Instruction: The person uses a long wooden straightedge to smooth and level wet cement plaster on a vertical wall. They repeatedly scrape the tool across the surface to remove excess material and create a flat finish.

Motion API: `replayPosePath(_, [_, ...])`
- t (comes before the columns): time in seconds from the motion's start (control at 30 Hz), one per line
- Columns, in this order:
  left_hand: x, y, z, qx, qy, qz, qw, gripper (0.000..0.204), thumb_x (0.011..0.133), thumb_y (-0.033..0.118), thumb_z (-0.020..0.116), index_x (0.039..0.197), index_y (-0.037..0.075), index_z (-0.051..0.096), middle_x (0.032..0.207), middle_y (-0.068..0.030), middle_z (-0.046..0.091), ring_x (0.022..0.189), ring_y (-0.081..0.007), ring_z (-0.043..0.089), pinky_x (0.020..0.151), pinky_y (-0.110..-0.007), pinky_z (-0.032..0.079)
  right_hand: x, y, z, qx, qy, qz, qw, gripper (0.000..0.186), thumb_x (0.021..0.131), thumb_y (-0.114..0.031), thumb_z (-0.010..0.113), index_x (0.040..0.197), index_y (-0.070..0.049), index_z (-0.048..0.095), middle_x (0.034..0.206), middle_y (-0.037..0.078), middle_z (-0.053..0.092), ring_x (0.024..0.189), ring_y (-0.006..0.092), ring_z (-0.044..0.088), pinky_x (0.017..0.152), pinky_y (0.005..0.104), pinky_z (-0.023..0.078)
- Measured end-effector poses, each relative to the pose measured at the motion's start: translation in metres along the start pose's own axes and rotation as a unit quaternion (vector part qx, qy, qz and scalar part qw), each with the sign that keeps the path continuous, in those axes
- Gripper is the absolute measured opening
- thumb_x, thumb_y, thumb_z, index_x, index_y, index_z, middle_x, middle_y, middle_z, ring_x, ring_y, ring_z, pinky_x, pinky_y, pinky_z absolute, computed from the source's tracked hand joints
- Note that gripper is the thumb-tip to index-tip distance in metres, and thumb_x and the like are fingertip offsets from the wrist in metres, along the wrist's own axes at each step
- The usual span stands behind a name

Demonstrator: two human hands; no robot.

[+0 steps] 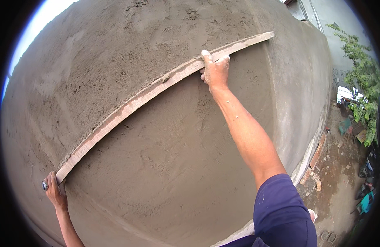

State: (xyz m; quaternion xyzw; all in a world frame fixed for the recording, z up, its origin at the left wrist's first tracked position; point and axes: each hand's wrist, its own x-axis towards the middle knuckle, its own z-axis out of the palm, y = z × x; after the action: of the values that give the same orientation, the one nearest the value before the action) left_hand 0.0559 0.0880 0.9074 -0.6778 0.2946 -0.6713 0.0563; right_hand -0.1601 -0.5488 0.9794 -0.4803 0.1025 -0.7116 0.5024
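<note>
A long wooden straightedge (134,102) lies slantwise against a wall of wet grey plaster (169,152), rising from lower left to upper right. Its lower left end is gripped by my left hand (56,193), which has a dark ring-like band or round item at its outer side that I cannot make out. Farther up, past the middle, my right hand (214,72) is closed round the board, thumb over the upper edge. Plaster crumbs cling along that upper edge. Above the board the plaster (111,53) looks rough; below it, smoother. Flecks of plaster dot my right hand and forearm.
A smoother, paler wall strip (297,99) runs down the right. Far below on that side lies muddy ground (334,173) with brick pieces (318,185). A leafy tree (359,74), a teal chair (345,125) and parked motorbikes (366,181) stand near the right rim.
</note>
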Motion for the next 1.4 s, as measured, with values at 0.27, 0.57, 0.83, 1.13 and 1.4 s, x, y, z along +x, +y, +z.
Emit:
replayPosePath(0.27, [-0.005,0.022,0.005,0.024,0.042,-0.03,0.998,0.043,0.083,0.004,0.071,0.123,0.001,0.056,0.117,-0.0181,0.062,0.106,-0.0405,0.059,0.088,-0.046,0.048,0.065,-0.013,0.043,-0.127,-0.034,-0.027,0.991,0.07,0.087,-0.041,0.059,0.119,0.016,0.034,0.113,0.037,0.06,0.109,0.0442,0.063,0.096,0.0474,0.049])
replayPosePath(0.57, [0.061,0.012,0.0,0.027,0.01,0.01,1.0,0.045,0.084,0.007,0.071,0.126,0.0,0.055,0.117,-0.0191,0.062,0.103,-0.0401,0.06,0.086,-0.045,0.049,0.154,-0.068,0.065,0.038,-0.057,-0.077,0.995,0.038,0.085,-0.034,0.061,0.078,0.003,0.056,0.06,0.011,0.057,0.046,0.0202,0.053,0.044,0.0366,0.042])
replayPosePath(0.83, [-0.013,0.055,-0.008,0.005,-0.04,-0.006,0.999,0.046,0.075,-0.002,0.07,0.118,-0.001,0.056,0.11,-0.0193,0.059,0.096,-0.041,0.06,0.08,-0.045,0.05,0.073,0.004,0.023,0.031,-0.044,-0.012,0.998,0.031,0.083,-0.025,0.067,0.072,-0.001,0.052,0.057,0.008,0.051,0.04,0.0124,0.043,0.035,0.0282,0.031])
replayPosePath(1.13, [0.027,0.057,-0.013,-0.041,-0.083,-0.014,0.996,0.047,0.074,-0.001,0.071,0.118,-0.001,0.056,0.104,-0.0194,0.059,0.089,-0.0413,0.059,0.074,-0.047,0.047,0.098,-0.016,0.012,0.069,-0.057,-0.025,0.996,0.029,0.086,-0.03,0.065,0.078,-0.004,0.054,0.059,0.003,0.048,0.043,0.0109,0.044,0.035,0.0285,0.028])
replayPosePath(1.4, [-0.001,0.078,-0.009,-0.037,-0.083,-0.039,0.995,0.043,0.075,0.001,0.068,0.117,0.001,0.056,0.103,-0.019,0.059,0.095,-0.0404,0.058,0.077,-0.047,0.047,0.081,0.007,-0.006,0.023,-0.017,0.009,1.0,0.029,0.084,-0.029,0.067,0.072,-0.005,0.053,0.053,0.003,0.047,0.037,0.0123,0.039,0.033,0.0295,0.028])
